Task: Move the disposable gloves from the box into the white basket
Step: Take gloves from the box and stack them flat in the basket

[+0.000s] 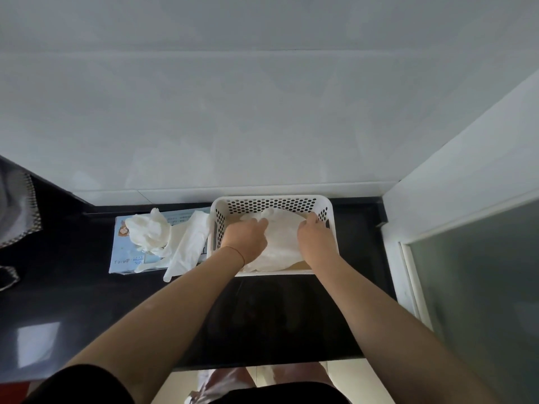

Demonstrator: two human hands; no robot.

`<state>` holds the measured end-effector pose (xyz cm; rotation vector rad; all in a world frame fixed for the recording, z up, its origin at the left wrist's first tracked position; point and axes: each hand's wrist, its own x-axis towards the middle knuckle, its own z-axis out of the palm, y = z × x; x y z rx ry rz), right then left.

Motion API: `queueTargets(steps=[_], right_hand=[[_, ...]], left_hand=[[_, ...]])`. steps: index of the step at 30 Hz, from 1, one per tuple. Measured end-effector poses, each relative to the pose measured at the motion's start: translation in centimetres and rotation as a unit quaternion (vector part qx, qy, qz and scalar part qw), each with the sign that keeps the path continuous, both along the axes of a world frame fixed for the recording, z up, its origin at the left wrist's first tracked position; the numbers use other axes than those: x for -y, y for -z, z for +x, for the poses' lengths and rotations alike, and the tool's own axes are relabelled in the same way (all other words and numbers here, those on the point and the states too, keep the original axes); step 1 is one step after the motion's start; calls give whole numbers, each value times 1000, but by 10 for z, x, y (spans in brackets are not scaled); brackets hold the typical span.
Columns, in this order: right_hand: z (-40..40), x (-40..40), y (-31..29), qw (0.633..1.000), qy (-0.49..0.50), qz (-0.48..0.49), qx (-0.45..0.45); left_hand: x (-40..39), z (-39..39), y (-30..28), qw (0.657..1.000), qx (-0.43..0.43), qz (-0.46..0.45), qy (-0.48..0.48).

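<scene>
Head view, looking down at a dark bench (pixel 96 301) against a white wall. White perforated basket (pixel 329 209) sits at the back edge; just left of it, touching or nearly so, lies a pale blue glove box (pixel 124 256) on its side or back.

Both hands are inside the basket. Left hand (pixel 245 237) has its fingers curled onto the near-left part of a pile of white disposable gloves (pixel 281 243), pinching a fold near the top. Right hand (pixel 315 236) rests on the pile's right edge, fingertips bent down by the basket's right wall; whether that grip actually holds the glove material or only presses it, I cannot tell.

Task's thing is split: one batch already in the basket under the hands, and more gloves (pixel 159 237) spilled out of the box opening, one long glove (pixel 186 246) trailing over the box's near edge toward the bench.

Judgement: the step in hand is settling the batch. To do it well, press the pile flat and low so cuffs do not hang over the rim, then release without dragging thin film back out on the fingers. Remaining gloves should be gathered as one bundle, the trailing one included.
</scene>
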<state>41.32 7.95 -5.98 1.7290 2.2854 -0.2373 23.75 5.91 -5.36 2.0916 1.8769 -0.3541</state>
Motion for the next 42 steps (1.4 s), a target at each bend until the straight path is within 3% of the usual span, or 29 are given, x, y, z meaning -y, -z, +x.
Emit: queueTargets(steps=[2, 7, 11, 17, 20, 22, 24, 26, 29, 32, 35, 42], right_hand=[[-1, -1, 1, 1000, 0, 0, 4], [10, -1, 3, 999, -2, 2, 36], [10, -1, 0, 999, -21, 5, 45], [11, 0, 0, 998, -24, 0, 53], [13, 1, 0, 996, -52, -1, 75], [13, 1, 1, 995, -58, 0, 76], [12, -2, 1, 997, -52, -2, 64], [9, -4, 0, 997, -56, -11, 61], [3, -4, 0, 998, -52, -9, 25], [-4, -2, 6, 997, -55, -19, -42], [-6, -3, 14, 987, -1, -113, -113], [-1, -7, 16, 982, 9, -182, -54]], left_hand=[[1, -1, 8, 1000, 19, -5, -16], [-7, -11, 19, 977, 115, -19, -177], [-18, -9, 17, 972, 140, -74, -171], [-27, -3, 6, 965, 154, -75, -200], [-32, -3, 1, 974, 105, -96, -179], [-31, 0, -2, 989, 10, -93, -118], [-28, 5, -4, 994, -80, -63, -45], [-25, 10, -4, 993, -118, -22, 8], [-19, 15, -4, 997, -70, 12, 40], [-13, 16, 4, 999, 8, -42, 25], [-11, 11, 18, 995, -6, -104, -4], [-12, 2, 28, 987, 24, -145, -58]])
